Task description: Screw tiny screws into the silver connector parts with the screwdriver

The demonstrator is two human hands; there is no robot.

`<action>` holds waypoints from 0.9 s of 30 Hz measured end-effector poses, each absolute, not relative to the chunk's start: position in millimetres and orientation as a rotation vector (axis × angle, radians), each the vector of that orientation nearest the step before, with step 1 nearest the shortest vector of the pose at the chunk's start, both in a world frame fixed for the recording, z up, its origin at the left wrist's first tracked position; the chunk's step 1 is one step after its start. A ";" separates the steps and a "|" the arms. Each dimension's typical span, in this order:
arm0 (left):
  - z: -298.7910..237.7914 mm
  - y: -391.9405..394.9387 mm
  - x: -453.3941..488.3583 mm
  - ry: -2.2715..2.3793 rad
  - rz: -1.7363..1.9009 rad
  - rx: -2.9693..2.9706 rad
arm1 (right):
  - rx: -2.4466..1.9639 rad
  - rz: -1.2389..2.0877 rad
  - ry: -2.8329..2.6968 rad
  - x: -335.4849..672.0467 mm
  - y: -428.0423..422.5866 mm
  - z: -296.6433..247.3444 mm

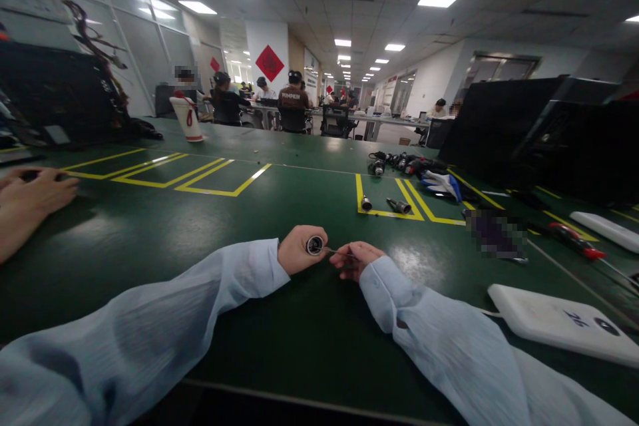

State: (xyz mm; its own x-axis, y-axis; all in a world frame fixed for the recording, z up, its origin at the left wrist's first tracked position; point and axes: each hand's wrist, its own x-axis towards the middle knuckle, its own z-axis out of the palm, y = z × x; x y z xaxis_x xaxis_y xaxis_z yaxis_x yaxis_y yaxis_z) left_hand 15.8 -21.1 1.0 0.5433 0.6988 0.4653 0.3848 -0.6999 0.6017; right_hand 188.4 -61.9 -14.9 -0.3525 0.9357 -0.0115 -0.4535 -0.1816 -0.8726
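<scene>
In front of me, my left hand (301, 249) is closed around a cylindrical part (315, 245). Its round, hollow end with a silvery rim faces up toward me. Close by on the right, my right hand (357, 259) pinches a thin metal rod (340, 252). The rod's tip reaches the cylinder's edge; whether it goes inside I cannot tell. Beyond my hands, a small metal socket-like part (366, 203) and a longer metal part with a narrow shank (399, 206) lie within yellow tape lines.
Another person's hand (42, 193) is at the left edge. On the right are a white-and-blue glove (442, 185), dark tools (379, 165), a red-and-black screwdriver (574, 239) and a white device (559, 323) with a cable. A paper cup (188, 120) stands far left on the green table (299, 346).
</scene>
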 end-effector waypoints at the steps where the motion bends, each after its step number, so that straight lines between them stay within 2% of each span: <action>1: 1.0 -20.3 15.8 0.896 0.993 2.376 | -0.733 1.665 -1.039 187.7 -63.1 -14.6; 6: 0.3 -10.4 16.1 0.964 1.003 2.538 | -0.835 1.374 -1.226 184.4 -60.8 -12.7; 15: -3.9 8.8 16.3 0.966 1.082 2.497 | -0.726 1.704 -0.946 183.6 -28.1 -20.2; 21: -1.9 23.6 19.0 0.969 1.115 2.382 | -0.694 1.648 -0.923 178.0 -17.5 -21.3; 27: -0.9 32.6 20.3 0.976 1.116 2.356 | -0.740 1.424 -1.002 169.7 -18.4 -18.6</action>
